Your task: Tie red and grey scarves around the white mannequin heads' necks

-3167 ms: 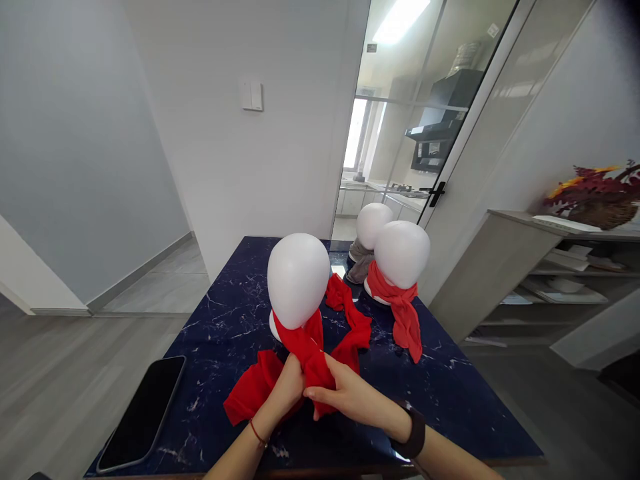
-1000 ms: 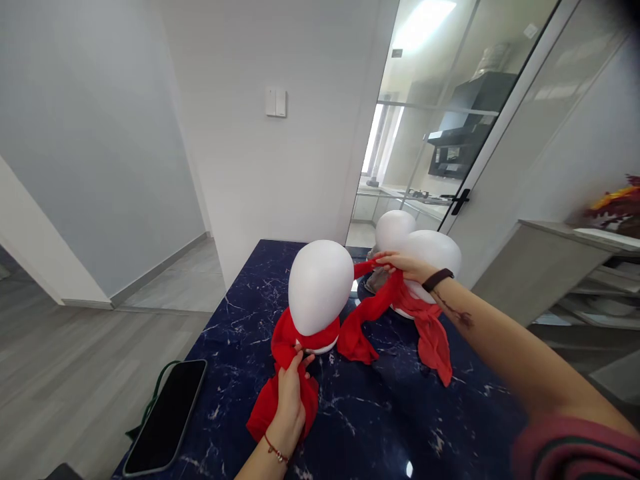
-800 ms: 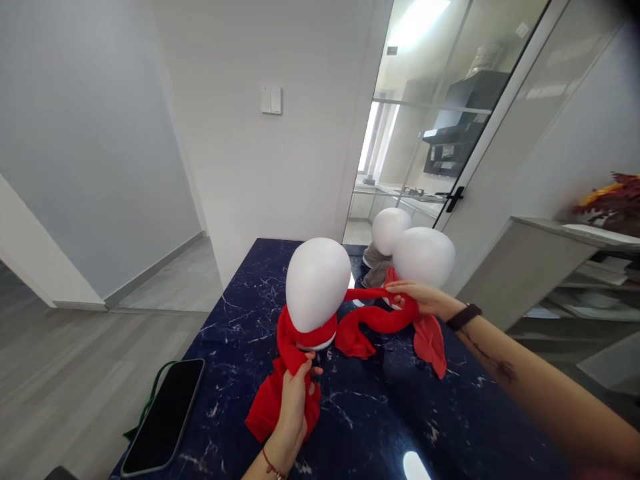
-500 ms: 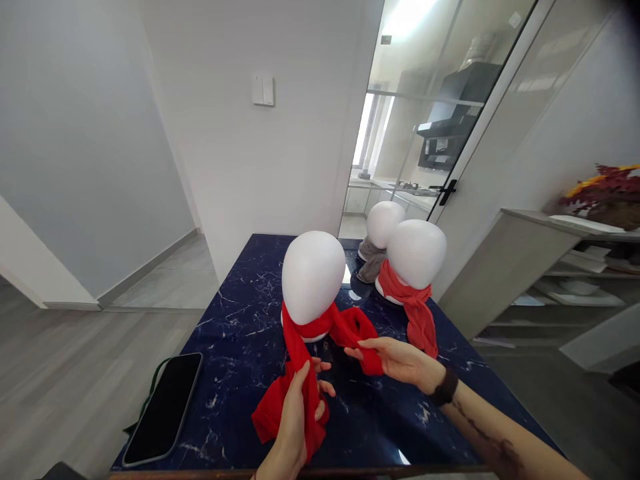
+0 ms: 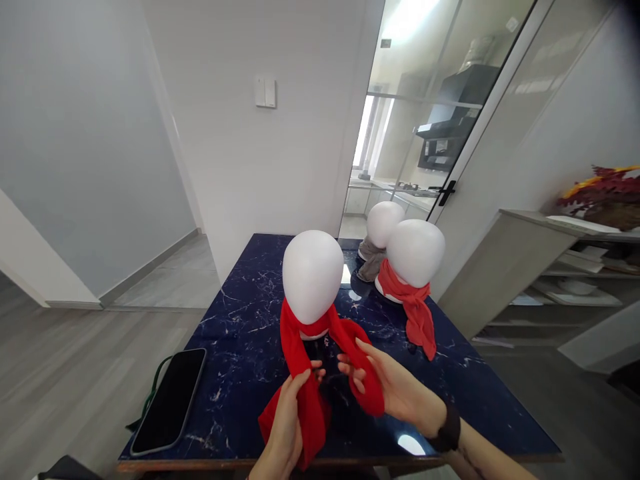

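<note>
Closest to us, the left hand (image 5: pixel 285 427) holds one end of the red scarf (image 5: pixel 313 420). Its thumb lies on the cloth and its fingers curl behind, so it is closed on it with a soft grip. The cloth below this hand hangs in a loose bunch by the table's near edge. The right hand (image 5: pixel 393 383) has the other end, with the thumb on top and the fingers bent around the cloth. It wears a dark band (image 5: pixel 447 430) on the wrist. Both palms face in, and the hands are apart, maybe so the two ends don't get mixed up. The phone (image 5: pixel 170 400) lies flat on the left side of the table (image 5: pixel 245 387), out of the way of the cloth.

A bit farther, the red scarf goes around the neck of a white head (image 5: pixel 313 277). The head stands up by itself, which seems to leave both hands free for the cloth.

Behind it, to the right, another white head (image 5: pixel 416 252) wears a coral scarf (image 5: pixel 420 320), with a tail hanging in front. Farthest back on the table is a third white head (image 5: pixel 385 223) with a gray scarf (image 5: pixel 371 268).
</note>
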Demonstrator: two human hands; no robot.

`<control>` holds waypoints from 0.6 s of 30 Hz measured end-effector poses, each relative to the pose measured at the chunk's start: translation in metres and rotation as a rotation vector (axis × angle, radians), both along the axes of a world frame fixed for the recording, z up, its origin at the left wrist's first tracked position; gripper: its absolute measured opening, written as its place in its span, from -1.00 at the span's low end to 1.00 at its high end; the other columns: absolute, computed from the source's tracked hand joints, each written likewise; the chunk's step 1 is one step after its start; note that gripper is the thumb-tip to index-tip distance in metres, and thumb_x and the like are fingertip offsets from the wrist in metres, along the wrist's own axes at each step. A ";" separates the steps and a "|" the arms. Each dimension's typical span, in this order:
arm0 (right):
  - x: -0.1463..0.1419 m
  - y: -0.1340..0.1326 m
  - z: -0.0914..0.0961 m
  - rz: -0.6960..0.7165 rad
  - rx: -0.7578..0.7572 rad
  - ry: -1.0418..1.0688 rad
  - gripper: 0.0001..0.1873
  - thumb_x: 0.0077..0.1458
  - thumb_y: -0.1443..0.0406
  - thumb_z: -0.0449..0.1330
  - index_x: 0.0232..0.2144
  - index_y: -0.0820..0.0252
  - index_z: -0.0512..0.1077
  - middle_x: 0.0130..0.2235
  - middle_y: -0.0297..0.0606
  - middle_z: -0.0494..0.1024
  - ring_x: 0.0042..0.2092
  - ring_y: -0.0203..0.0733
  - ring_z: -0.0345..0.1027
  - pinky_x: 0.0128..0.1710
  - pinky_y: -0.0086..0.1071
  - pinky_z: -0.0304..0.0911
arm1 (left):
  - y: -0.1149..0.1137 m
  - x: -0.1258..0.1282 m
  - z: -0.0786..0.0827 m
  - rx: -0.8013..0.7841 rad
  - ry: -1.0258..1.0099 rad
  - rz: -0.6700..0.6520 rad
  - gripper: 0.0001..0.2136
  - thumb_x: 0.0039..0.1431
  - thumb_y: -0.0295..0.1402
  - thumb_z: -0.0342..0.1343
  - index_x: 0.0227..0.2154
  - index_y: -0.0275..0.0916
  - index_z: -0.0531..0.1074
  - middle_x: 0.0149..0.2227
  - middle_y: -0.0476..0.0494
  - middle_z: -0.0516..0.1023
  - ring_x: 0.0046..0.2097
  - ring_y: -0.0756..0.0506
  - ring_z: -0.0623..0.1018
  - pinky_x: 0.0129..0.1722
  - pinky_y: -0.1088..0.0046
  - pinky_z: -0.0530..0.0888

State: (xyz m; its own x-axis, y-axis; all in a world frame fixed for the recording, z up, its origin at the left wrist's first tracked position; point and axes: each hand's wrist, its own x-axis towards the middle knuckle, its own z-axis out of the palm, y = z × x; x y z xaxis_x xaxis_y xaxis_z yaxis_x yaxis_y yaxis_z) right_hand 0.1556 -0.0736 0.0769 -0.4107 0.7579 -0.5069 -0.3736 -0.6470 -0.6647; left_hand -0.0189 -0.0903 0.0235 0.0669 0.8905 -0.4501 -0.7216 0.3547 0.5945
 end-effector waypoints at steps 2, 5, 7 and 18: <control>-0.007 -0.011 0.003 0.004 0.033 0.123 -0.59 0.08 0.06 0.13 -0.23 0.32 0.42 -0.14 -0.11 0.50 -0.19 -0.31 0.43 -0.11 -0.44 0.29 | -0.001 -0.001 0.000 0.030 -0.044 0.018 -0.73 -0.09 -0.42 0.19 -0.25 -0.31 0.48 -0.28 -0.19 0.57 -0.24 -0.13 0.56 -0.19 0.38 0.47; -0.012 -0.025 0.006 0.142 0.312 0.024 -0.53 -0.08 0.17 0.30 -0.12 0.27 0.40 -0.03 -0.11 0.44 0.03 -0.11 0.30 0.04 -0.25 0.18 | -0.005 -0.005 0.001 0.043 -0.059 -0.017 -0.65 -0.08 -0.43 0.14 -0.15 -0.25 0.43 -0.25 -0.15 0.56 -0.28 -0.12 0.56 -0.26 0.35 0.48; -0.011 -0.031 0.004 0.192 0.446 -0.152 -0.49 -0.15 0.23 0.35 -0.10 0.24 0.39 -0.08 -0.15 0.48 -0.01 -0.10 0.31 0.03 -0.23 0.17 | -0.007 -0.009 0.002 0.044 -0.049 -0.049 -0.59 -0.08 -0.47 0.11 -0.08 -0.21 0.38 -0.21 -0.15 0.55 -0.31 -0.11 0.55 -0.30 0.36 0.48; -0.042 -0.053 0.010 0.239 -0.110 0.410 -0.60 0.03 0.19 0.17 -0.18 0.45 0.42 -0.16 -0.03 0.49 -0.17 -0.19 0.41 0.02 -0.24 0.14 | 0.004 -0.030 0.015 0.015 -0.133 -0.141 -0.53 -0.18 -0.64 0.10 -0.12 -0.24 0.40 -0.29 -0.15 0.56 -0.41 -0.04 0.51 -0.30 0.41 0.48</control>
State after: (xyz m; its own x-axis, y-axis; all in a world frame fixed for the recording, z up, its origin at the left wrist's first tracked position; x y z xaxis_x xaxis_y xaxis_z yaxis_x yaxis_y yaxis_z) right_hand 0.1131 -0.1270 0.0872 -0.7494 0.5692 -0.3383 -0.4231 -0.8046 -0.4167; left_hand -0.0494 -0.0866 0.0385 0.2499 0.8747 -0.4153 -0.7379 0.4498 0.5032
